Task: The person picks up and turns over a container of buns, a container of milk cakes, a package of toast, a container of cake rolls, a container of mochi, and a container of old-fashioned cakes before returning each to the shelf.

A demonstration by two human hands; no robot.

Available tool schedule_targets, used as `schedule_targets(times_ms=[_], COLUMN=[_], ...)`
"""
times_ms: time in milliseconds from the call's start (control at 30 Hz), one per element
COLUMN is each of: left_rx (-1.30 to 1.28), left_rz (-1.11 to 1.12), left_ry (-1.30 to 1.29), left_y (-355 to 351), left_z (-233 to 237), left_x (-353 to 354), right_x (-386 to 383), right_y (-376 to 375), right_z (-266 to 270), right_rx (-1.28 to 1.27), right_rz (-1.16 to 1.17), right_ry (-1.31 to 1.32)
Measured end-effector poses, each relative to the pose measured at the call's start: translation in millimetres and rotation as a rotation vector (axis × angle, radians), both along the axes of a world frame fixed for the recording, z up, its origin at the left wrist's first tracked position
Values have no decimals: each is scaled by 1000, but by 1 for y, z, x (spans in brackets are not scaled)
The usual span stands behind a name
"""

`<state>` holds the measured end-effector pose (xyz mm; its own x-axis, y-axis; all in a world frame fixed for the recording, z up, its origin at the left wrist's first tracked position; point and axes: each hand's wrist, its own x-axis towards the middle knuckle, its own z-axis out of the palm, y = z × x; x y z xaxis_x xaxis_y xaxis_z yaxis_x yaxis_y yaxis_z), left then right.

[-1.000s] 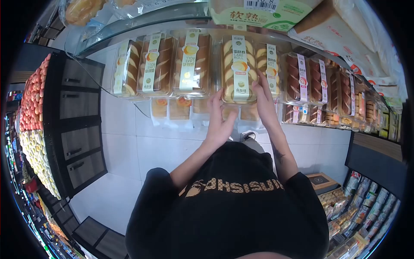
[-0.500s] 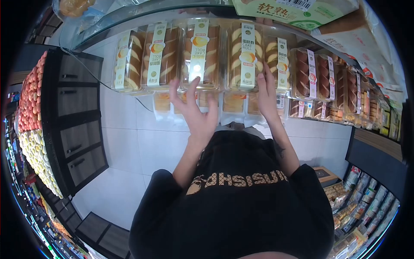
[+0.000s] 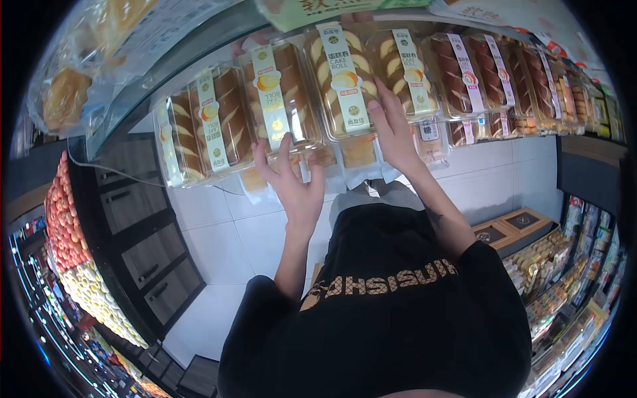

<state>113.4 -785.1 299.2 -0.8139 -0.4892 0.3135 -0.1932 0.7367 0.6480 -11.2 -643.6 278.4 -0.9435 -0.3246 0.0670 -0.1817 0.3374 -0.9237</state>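
A row of clear plastic boxes of cake rolls stands on the shelf before me. My left hand (image 3: 296, 192) is open, its fingers spread at the front edge of a brown cake roll box (image 3: 292, 89). The fingertips reach the box's front end. My right hand (image 3: 396, 136) lies with stretched fingers along the right side of a cream-and-brown cake roll box (image 3: 325, 60). Those fingertips dip into the gap beside the neighbouring cake roll box (image 3: 388, 66). Two more brown boxes sit at the left end, among them a striped cake roll box (image 3: 229, 99).
Darker cake rolls (image 3: 451, 86) continue the row rightward. Bagged bread slices (image 3: 358, 152) sit on a lower level. A glass shelf edge (image 3: 133, 106) and green packaging (image 3: 318, 12) are above. Dark drawers (image 3: 142, 219) with red and pale goods stand left; stocked shelves stand right.
The camera view has turned, so the row of boxes now slants and shows further left and lower. Both hands keep nearly the same places against the boxes.
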Motion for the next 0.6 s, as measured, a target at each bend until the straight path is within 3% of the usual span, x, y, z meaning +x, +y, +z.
schedule_targets(times_ms=[100,133,167,200,233,267,333,400,433,500,567,600], left_rx=[0,35,87,123,155,171,400,409,398,133,89,169], left_rz=[63,45,41,28,-197,-422,-703,-951,-958,-1226,-1274,-1261], left_ry=[66,364,665,661,483,307,-125,-343,-341,-627,-741,-877], left_y=[15,20,30,40,47,54,77,102,107,123,145,160], left_z=[-11,-30,-46,-55,-59,-63,-77,-86,-98,-137,-164,-180], left_x=[3,8,12,19,26,29,21,8,10,21,17,11], right_x=[7,15,23,35,46,59,86,108,121,148,184,199], right_y=[10,16,27,39,50,63,89,123,145,192,245,268], right_z=[16,12,15,19,24,17,-20,-76,-107,-177,-252,-258], right_rx=[51,260,291,271,243,227,169,186,240,505,626,671], right_rz=[8,-79,-105,-106,-101,-60,7,89,148,229,174,105], right_ry=[-46,200,197,240,284,127,-141,-319,-389,-551,-620,-680])
